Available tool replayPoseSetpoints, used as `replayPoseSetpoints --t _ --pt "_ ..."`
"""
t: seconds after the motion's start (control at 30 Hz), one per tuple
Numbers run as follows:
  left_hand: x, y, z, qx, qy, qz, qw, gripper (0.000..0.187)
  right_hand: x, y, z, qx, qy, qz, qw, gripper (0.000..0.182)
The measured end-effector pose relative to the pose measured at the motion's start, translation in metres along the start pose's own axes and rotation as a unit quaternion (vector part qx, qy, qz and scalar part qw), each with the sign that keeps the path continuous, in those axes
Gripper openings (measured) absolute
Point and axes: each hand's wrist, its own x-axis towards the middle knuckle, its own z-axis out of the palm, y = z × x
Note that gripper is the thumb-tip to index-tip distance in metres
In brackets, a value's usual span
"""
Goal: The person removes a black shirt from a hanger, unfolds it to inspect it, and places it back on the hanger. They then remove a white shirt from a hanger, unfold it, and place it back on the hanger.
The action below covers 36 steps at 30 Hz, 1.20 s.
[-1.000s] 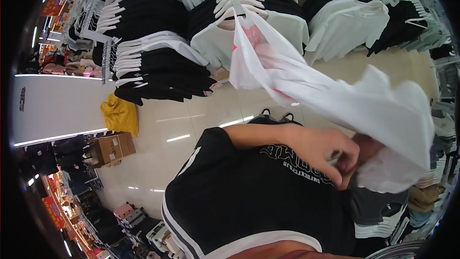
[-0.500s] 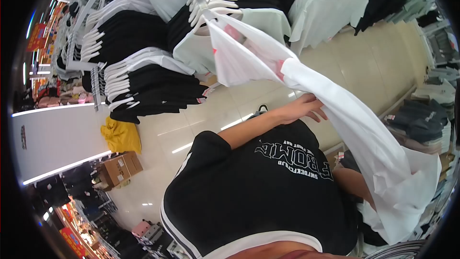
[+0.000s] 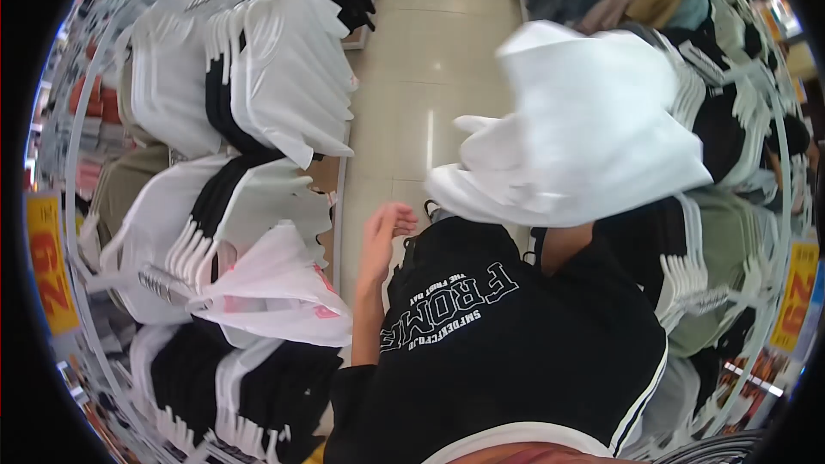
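A white garment [image 3: 593, 129], blurred by motion, is bunched and billowing in front of me on the right. My right forearm [image 3: 567, 245] runs in beneath it, and the cloth hides my right hand and its fingers. My left hand [image 3: 391, 228] is raised over the aisle, empty, its fingers loosely bent and apart from the garment. To the left of that hand, a thin white plastic-looking bag [image 3: 275, 292] with pink marks hangs at the end of a rack of shirts.
White and black shirts [image 3: 288, 69] hang on white hangers along the left racks. More clothes [image 3: 722, 129] hang on the right, with a yellow price sign [image 3: 795, 292] beside them. Between the racks runs a tiled aisle [image 3: 430, 60].
The view has turned to face along the aisle. The white garment has swung up away from the hanging bag with my right arm. My left hand has come away from the cloth.
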Motion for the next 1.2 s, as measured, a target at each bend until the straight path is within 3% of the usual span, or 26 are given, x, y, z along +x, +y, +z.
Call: replayPoseSetpoints --t 0.03,0.13,0.23,0.3,0.4,0.43,0.57,0.67,0.7,0.83,0.9,0.97,1.07,1.13,1.2 --pt "0.0 0.006 -0.003 0.003 0.036 0.001 0.999 0.036 -0.002 0.001 -0.002 0.004 0.007 0.003 1.0 0.045" --pt "0.003 0.028 0.003 0.0 0.03 0.071 0.997 0.036 -0.006 0.005 -0.007 0.01 0.028 0.007 1.0 0.046" --pt "0.012 0.039 0.021 0.021 0.021 0.18 0.983 0.05 -0.008 0.009 -0.008 0.013 0.041 0.011 0.999 0.046" --pt "0.012 0.057 0.043 -0.014 -0.029 0.2 0.979 0.059 -0.01 0.011 -0.011 0.014 0.05 0.016 0.999 0.046" --pt "0.022 0.056 0.047 0.14 -0.062 0.188 0.97 0.047 -0.015 0.013 -0.018 0.011 0.058 0.022 0.998 0.047" --pt "0.025 0.054 0.039 0.13 -0.075 0.098 0.984 0.037 -0.016 0.013 -0.018 0.008 0.061 0.024 0.998 0.047" --pt "0.016 0.078 0.043 0.15 0.046 0.201 0.967 0.032 -0.011 0.014 -0.023 0.003 0.062 0.031 0.998 0.047" --pt "0.002 0.091 0.03 0.1 0.095 0.273 0.952 0.033 -0.005 0.017 -0.024 -0.007 0.059 0.036 0.998 0.048" --pt "-0.005 0.09 0.027 0.024 0.104 0.285 0.953 0.037 -0.004 0.018 -0.024 -0.008 0.059 0.037 0.998 0.048" --pt "-0.037 0.127 0.051 0.074 0.155 0.46 0.871 0.04 0.007 0.028 -0.021 -0.016 0.049 0.046 0.998 0.049" --pt "-0.06 0.118 0.045 -0.022 0.137 0.484 0.864 0.038 0.015 0.03 -0.017 -0.025 0.049 0.046 0.997 0.049" --pt "-0.069 0.117 0.041 -0.055 0.018 0.487 0.871 0.028 0.025 0.036 -0.008 -0.03 0.077 0.04 0.996 0.047" --pt "-0.074 0.13 0.044 -0.012 -0.298 0.425 0.854 0.009 0.033 0.043 0.007 -0.026 0.047 0.041 0.998 0.046" --pt "-0.057 0.146 0.079 0.124 -0.385 0.408 0.819 0.023 0.031 0.048 0.022 -0.024 0.03 0.043 0.998 0.046" --pt "-0.048 0.137 0.095 0.203 -0.413 0.33 0.824 0.046 0.028 0.055 0.036 -0.02 0.009 0.049 0.999 0.045"
